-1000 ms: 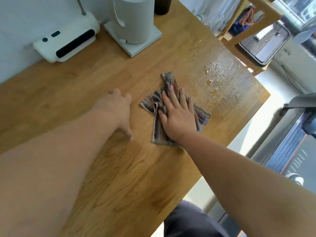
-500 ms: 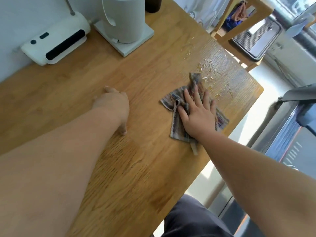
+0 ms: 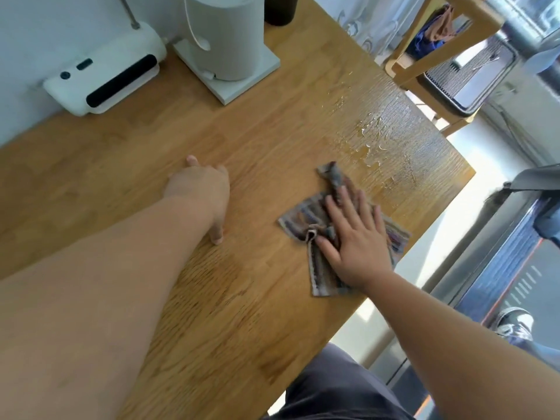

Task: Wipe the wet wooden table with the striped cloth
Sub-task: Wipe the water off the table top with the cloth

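The striped cloth [image 3: 303,216] lies crumpled on the wooden table [image 3: 272,131], close to its right edge. My right hand [image 3: 357,241] presses flat on the cloth with fingers spread and covers its middle. A patch of water drops [image 3: 375,140] glistens on the wood just beyond the cloth's far tip, toward the table's far right corner. My left hand [image 3: 203,189] rests on bare wood to the left of the cloth, holding nothing.
At the back of the table stand a white device [image 3: 106,77], a grey appliance on a white base [image 3: 224,37] and a dark cup [image 3: 278,10]. A wooden chair [image 3: 439,56] stands past the far right corner. The table's right edge runs beside the cloth.
My right hand slid the cloth to the right up to the water patch, then drew it back a little toward me. My left hand stayed in place.
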